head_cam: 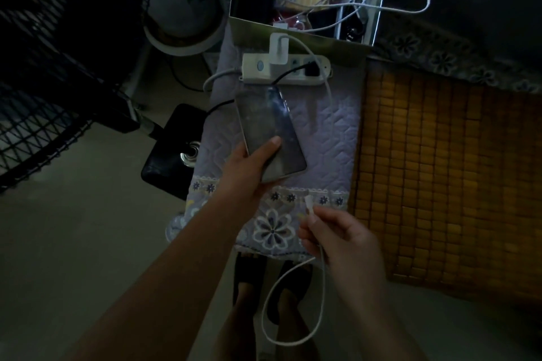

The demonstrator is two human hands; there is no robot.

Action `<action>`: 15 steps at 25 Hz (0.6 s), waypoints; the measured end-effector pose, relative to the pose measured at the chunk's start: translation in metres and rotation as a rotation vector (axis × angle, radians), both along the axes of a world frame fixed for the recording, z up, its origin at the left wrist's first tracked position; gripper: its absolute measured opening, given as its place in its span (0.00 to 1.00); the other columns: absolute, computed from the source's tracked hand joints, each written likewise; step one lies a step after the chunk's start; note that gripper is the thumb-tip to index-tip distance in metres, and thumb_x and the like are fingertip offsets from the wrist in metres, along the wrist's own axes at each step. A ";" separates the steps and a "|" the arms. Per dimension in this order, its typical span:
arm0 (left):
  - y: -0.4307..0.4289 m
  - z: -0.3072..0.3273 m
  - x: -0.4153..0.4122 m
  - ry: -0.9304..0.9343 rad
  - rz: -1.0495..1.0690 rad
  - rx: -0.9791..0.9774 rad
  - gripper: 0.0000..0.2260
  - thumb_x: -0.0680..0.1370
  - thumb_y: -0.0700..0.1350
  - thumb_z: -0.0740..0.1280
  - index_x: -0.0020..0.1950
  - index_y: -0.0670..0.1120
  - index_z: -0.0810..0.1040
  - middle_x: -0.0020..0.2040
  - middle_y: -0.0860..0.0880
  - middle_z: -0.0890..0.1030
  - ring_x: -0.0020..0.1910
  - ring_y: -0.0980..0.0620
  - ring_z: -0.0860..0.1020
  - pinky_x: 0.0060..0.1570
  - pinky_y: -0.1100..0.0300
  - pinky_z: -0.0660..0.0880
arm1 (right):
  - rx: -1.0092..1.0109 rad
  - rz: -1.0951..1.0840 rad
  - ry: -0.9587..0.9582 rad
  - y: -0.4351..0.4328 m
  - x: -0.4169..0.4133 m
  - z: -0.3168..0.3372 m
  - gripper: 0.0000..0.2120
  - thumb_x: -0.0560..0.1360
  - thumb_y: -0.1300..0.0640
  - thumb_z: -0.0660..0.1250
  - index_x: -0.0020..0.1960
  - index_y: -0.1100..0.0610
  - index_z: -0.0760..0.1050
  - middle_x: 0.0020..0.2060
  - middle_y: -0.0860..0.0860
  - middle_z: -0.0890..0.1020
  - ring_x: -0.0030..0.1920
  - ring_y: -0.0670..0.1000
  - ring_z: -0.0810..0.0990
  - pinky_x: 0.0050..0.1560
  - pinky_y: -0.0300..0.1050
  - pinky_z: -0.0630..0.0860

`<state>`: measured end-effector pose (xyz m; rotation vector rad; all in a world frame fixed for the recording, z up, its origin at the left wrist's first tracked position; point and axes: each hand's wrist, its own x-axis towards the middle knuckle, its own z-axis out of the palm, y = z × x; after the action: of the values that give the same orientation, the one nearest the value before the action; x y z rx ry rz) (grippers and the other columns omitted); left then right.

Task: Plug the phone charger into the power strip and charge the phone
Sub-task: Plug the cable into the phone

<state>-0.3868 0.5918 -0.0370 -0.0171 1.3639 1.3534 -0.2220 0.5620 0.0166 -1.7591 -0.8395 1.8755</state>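
My left hand [249,167] grips the lower end of a dark-screened phone [268,129], thumb on the glass, over a lilac quilted cloth [331,132]. Beyond it lies a white power strip [296,75] with a white charger block [278,48] plugged in beside a black plug [312,67]. The charger's white cable [330,91] runs down the cloth, loops near the floor, and ends in my right hand [340,239]. That hand pinches the cable's white connector [309,205], tip pointing up toward the phone, a short gap below it.
An open box [302,38] full of tangled white cables stands behind the strip. A woven bamboo mat [445,179] lies to the right. A black standing fan [52,67] and its base [173,152] fill the left. My sandalled feet [272,296] show below.
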 end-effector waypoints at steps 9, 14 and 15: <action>0.003 0.042 0.006 0.061 -0.108 0.059 0.13 0.72 0.43 0.72 0.56 0.46 0.79 0.47 0.47 0.86 0.44 0.49 0.85 0.39 0.56 0.82 | 0.071 0.060 -0.005 0.004 -0.023 0.021 0.05 0.67 0.60 0.75 0.38 0.52 0.81 0.32 0.46 0.87 0.34 0.44 0.85 0.34 0.31 0.78; 0.004 0.042 0.008 0.085 -0.149 0.080 0.09 0.72 0.43 0.72 0.51 0.50 0.80 0.45 0.50 0.87 0.44 0.50 0.85 0.42 0.54 0.82 | 0.076 0.045 0.024 0.006 -0.022 0.027 0.05 0.69 0.63 0.73 0.40 0.54 0.82 0.32 0.49 0.87 0.35 0.47 0.86 0.34 0.32 0.78; 0.004 0.041 0.008 0.096 -0.155 0.082 0.09 0.72 0.43 0.72 0.51 0.51 0.80 0.46 0.50 0.87 0.45 0.50 0.85 0.42 0.54 0.82 | 0.069 0.043 0.024 0.006 -0.021 0.028 0.05 0.69 0.63 0.73 0.40 0.54 0.82 0.32 0.50 0.87 0.35 0.47 0.86 0.33 0.31 0.78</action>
<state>-0.3786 0.5958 0.0044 0.2075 1.3592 1.2917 -0.2435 0.5683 0.0450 -1.6868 -0.9281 1.8686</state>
